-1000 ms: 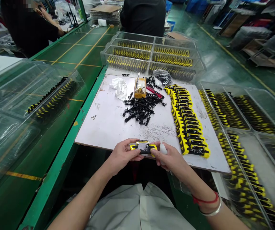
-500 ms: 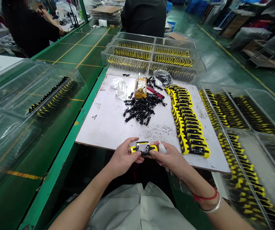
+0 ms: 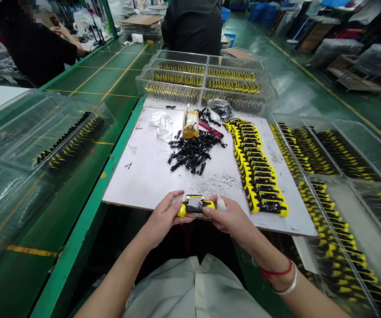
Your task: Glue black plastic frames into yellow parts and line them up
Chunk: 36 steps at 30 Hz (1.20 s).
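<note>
At the near edge of the white board (image 3: 137, 172), a yellow-and-black plastic housing (image 3: 195, 202) is held level between both hands. My left hand (image 3: 164, 216) grips its left end, fingers closed round it. My right hand (image 3: 233, 217) pinches the right end and also keeps a small white bottle (image 3: 221, 204) between its fingers; the bottle's lower part is hidden. Beyond the hands lies a loose pile of small black plastic parts (image 3: 192, 152). To the right, a long row of similar yellow-and-black housings (image 3: 260, 170) stands on the board.
A yellow container (image 3: 190, 128), crumpled white cloth (image 3: 162, 125), red tweezers-like tool (image 3: 211, 129) and black parts in a plastic bag (image 3: 220, 108) lie farther back. Clear trays of housings stand behind (image 3: 206, 81), left (image 3: 102, 115) and right (image 3: 339, 176). Two people sit beyond.
The housing has tilted slightly in my hands, and my left thumb has shifted off its front face. The whole view has moved a little. The white bottle stays in my right hand.
</note>
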{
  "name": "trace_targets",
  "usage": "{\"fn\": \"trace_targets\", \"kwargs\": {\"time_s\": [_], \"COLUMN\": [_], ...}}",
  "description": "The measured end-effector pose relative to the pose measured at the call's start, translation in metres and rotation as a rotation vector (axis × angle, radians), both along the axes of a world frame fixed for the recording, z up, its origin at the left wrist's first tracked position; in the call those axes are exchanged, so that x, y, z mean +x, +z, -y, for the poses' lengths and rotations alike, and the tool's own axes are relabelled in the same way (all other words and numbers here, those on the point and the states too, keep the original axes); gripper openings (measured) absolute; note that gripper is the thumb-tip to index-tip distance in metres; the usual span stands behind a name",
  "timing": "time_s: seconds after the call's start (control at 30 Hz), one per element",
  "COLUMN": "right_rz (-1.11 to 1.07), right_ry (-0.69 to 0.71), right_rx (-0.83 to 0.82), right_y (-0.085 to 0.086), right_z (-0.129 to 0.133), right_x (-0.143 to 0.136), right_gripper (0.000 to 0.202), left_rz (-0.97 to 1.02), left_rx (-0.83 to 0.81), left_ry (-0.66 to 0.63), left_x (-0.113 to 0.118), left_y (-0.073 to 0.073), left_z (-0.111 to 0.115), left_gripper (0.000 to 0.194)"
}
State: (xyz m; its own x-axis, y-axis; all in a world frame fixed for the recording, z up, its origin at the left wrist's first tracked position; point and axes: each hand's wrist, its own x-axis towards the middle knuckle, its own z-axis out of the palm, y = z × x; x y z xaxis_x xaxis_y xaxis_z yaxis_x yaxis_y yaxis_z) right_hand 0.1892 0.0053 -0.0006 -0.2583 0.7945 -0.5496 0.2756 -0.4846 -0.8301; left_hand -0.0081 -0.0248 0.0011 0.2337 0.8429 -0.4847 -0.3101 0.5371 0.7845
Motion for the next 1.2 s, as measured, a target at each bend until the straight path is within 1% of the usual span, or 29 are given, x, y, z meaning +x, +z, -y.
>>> {"fn": "trace_targets", "kwargs": {"time_s": [0.03,0.07,0.1,0.13,0.2,0.23,0.27,0.33,0.4,0.43,0.53,0.6,0.67,0.73,0.87,0.93,1.0,1.07,1.2], "right_rz": [-0.015,-0.028,-0.039,-0.049,-0.072,-0.084,-0.093,-0.108,-0.134,-0.154,-0.197,-0.178,-0.113,-0.017,0.179,0.252,0.307,0.354,0.470], "right_ry": [-0.010,-0.020,-0.027,-0.031,-0.028,-0.024,-0.021,-0.012,0.001,0.011,0.052,0.107,0.151,0.154,0.125,0.125,0.131,0.153,0.228], "right_rx": [-0.010,-0.019,-0.028,-0.034,-0.047,-0.053,-0.061,-0.080,-0.087,-0.083,-0.044,0.005,0.088,0.203,0.447,0.514,0.547,0.558,0.541], "right_y": [0.000,-0.001,-0.001,-0.001,0.000,0.000,0.002,0.005,0.009,0.011,0.013,0.013,0.013,0.014,0.018,0.021,0.023,0.026,0.028], "right_z": [0.000,0.000,0.000,0.001,0.001,0.001,0.001,0.001,0.002,0.002,0.001,-0.001,-0.005,-0.008,-0.012,-0.013,-0.014,-0.016,-0.023], "right_x": [0.000,0.000,-0.001,-0.001,-0.003,-0.005,-0.006,-0.009,-0.010,-0.010,-0.004,0.000,0.003,0.002,-0.005,-0.009,-0.011,-0.014,-0.019], "right_gripper": [0.028,0.028,0.028,0.029,0.029,0.029,0.029,0.031,0.032,0.033,0.037,0.038,0.034,0.029,0.023,0.022,0.023,0.022,0.021], "left_rz": [-0.055,-0.162,-0.319,-0.516,-0.932,-1.101,-1.225,-1.365,-1.423,-1.436,-1.427,-1.385,-1.299,-1.143,-0.753,-0.647,-0.586,-0.538,-0.395], "left_rx": [0.029,0.088,0.182,0.310,0.621,0.777,0.923,1.151,1.280,1.309,1.302,1.255,1.177,1.069,0.802,0.672,0.559,0.481,0.367], "left_ry": [-0.005,-0.004,0.008,0.026,0.054,0.047,0.022,-0.045,-0.080,-0.083,-0.058,-0.036,-0.022,-0.028,-0.027,-0.005,0.015,0.031,0.020], "left_x": [-0.002,-0.003,-0.004,-0.004,-0.001,0.002,0.005,0.010,0.013,0.014,0.012,0.011,0.011,0.013,0.019,0.020,0.021,0.020,0.020], "left_y": [0.000,0.001,0.001,0.001,0.001,0.000,-0.001,-0.003,-0.005,-0.006,-0.010,-0.012,-0.013,-0.013,-0.005,-0.001,0.002,0.002,-0.005], "left_z": [0.002,0.004,0.006,0.009,0.015,0.017,0.019,0.020,0.019,0.018,0.018,0.019,0.020,0.020,0.019,0.017,0.016,0.015,0.013], "left_gripper": [0.041,0.039,0.038,0.036,0.034,0.033,0.033,0.028,0.026,0.026,0.029,0.035,0.042,0.046,0.044,0.041,0.038,0.034,0.027]}}
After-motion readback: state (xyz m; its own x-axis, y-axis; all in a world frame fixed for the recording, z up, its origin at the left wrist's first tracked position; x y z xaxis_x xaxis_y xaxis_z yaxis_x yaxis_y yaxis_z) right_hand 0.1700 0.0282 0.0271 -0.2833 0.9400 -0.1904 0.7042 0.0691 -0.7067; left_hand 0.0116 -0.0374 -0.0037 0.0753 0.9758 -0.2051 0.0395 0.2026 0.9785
